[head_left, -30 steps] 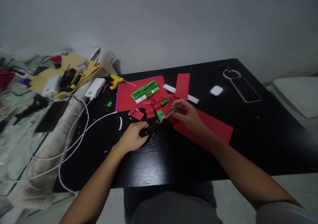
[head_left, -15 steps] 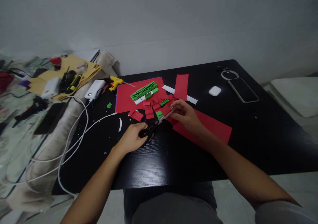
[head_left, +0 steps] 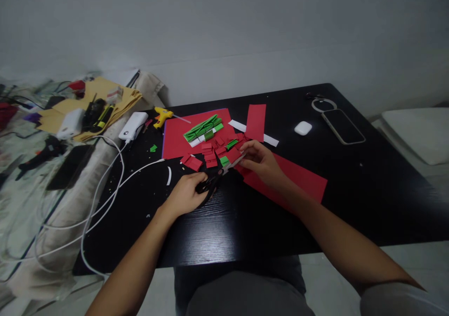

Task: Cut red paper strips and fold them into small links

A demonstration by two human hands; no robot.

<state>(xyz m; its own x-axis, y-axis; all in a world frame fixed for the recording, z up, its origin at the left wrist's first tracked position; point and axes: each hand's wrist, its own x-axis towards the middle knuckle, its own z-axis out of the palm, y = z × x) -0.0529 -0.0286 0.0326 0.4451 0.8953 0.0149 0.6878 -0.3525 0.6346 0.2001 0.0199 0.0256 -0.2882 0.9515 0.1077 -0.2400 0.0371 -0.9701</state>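
Presumably for control, the left hand [head_left: 185, 194] grips the scissors [head_left: 220, 171] by the handles [head_left: 206, 185] over the table [head_left: 245, 227], while the right hand [head_left: 260, 162] curls near the blades [head_left: 228, 166] beside a red piece [head_left: 234, 154] (whether it pinches that, one cannot tell).

a grey short-sleeved top [head_left: 242, 297], dark legwear [head_left: 293, 271]
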